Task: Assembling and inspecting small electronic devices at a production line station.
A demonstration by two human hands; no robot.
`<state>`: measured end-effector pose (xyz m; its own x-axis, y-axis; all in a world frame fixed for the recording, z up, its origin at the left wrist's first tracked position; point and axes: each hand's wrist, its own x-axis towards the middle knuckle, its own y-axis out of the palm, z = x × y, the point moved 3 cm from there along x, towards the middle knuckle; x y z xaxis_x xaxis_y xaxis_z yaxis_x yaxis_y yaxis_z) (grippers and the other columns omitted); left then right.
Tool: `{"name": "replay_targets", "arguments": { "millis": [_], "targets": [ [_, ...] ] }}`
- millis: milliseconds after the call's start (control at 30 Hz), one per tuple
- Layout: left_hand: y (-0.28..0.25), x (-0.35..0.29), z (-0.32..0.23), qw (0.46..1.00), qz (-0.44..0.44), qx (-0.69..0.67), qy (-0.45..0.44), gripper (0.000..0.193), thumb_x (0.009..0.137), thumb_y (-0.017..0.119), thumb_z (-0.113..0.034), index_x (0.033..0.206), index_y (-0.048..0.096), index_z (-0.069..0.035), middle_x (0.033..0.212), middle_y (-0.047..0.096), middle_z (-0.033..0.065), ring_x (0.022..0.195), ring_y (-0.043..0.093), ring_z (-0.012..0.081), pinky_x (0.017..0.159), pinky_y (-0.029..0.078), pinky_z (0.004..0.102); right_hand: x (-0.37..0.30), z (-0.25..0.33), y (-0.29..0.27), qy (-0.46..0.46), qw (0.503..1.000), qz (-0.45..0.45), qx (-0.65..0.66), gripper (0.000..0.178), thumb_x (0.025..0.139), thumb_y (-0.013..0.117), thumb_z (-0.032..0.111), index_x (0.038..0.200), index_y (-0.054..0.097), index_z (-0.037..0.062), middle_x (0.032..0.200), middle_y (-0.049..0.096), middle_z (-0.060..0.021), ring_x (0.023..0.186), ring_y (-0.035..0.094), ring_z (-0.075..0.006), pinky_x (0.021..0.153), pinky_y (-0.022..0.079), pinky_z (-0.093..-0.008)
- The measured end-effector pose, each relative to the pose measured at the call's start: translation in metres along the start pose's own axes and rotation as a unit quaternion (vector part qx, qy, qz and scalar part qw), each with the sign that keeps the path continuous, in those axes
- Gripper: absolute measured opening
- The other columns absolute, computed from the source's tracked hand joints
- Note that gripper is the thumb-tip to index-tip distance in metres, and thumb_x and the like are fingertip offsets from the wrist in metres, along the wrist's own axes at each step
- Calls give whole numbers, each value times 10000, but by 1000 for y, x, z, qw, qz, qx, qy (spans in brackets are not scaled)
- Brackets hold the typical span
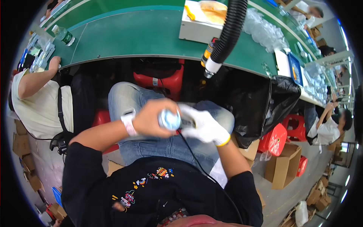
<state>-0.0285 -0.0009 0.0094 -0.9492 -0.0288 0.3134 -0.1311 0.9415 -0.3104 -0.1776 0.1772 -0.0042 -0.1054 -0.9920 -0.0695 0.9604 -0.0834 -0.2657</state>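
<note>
My bare left hand (153,119) is closed around a small round silvery-blue object (169,120) held over my lap. A white strap circles that wrist. My right hand (202,126), in a white glove with a yellow cuff, grips a dark tool (187,123) pressed against the same object. A black cable (196,159) runs from the tool down across my jeans toward my chest. Both hands meet above my knees, below the edge of the green table (132,34).
A black ribbed hose (228,30) hangs over the table edge beside a white box (194,26). Clear plastic pieces (264,32) lie on the table. A black bag (264,102), red stools (274,138) and cardboard boxes (281,166) stand at right. Another person (34,98) sits at left.
</note>
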Motion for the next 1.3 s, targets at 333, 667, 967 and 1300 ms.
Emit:
{"name": "replay_targets", "arguments": {
  "millis": [333,667,967,1300],
  "targets": [
    [77,-67,4,991,26,66,116,452,690,899,-163,1062,647,-115,1194,714,80,1030,735,304,825,613,418,-39,-30,66,61,975,101,-191,301,766,793,264,981,724,65,859,715,-211,815,705,-424,729,570,-468],
    [-38,-45,45,924,-322,-197,-64,597,812,853,-220,1293,523,-92,1130,710,133,982,712,214,860,591,397,6,-82,3,123,868,-147,458,672,954,667,105,1566,406,9,1403,606,-225,1236,645,-305,1061,512,-384],
    [-260,183,117,823,-427,373,25,503,773,832,-269,1219,664,-107,1267,654,166,1192,610,375,1025,513,453,-50,-186,-55,233,881,-340,-232,392,963,689,170,1293,657,-39,1246,688,-189,1093,685,-295,984,536,-401],
    [-270,284,197,820,-280,495,-67,802,908,689,-528,1577,421,-176,1648,350,182,1510,312,442,1195,337,581,-41,-199,-75,307,851,-329,-273,305,923,729,204,1135,728,-16,1076,738,-170,989,715,-292,915,555,-379]
  ]
}}
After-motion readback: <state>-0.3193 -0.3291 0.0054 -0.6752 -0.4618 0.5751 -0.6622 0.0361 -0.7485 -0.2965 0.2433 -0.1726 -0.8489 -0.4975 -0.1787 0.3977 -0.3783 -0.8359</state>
